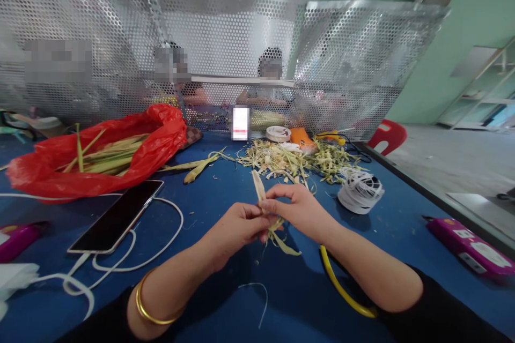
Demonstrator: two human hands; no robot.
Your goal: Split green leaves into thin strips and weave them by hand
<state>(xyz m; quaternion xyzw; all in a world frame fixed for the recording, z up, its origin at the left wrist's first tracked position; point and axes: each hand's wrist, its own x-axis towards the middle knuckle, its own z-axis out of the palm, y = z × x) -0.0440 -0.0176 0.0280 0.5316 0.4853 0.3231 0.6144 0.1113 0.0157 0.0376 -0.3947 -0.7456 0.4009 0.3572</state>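
Note:
My left hand (248, 223) is closed around the lower part of a pale, dry-looking leaf strip (258, 185). Its fingers pinch the strip over the middle of the blue table. Close against it, my right hand (295, 206) grips the same strip between thumb and fingers. The strip's broad end points up and away from me. Thin, frayed leaf ends (285, 245) hang below the hands on the right. The part between my fingers is hidden. A gold bangle (140, 300) circles my left wrist.
A red plastic bag (156, 166) of long leaves lies left, near a phone (116, 220) with a white cable. Leaf scraps (277, 158) lie ahead, a white strap roll (360, 193) to the right. A yellow tube (341, 284) curves under my right forearm. A perforated metal screen (229, 27) stands behind.

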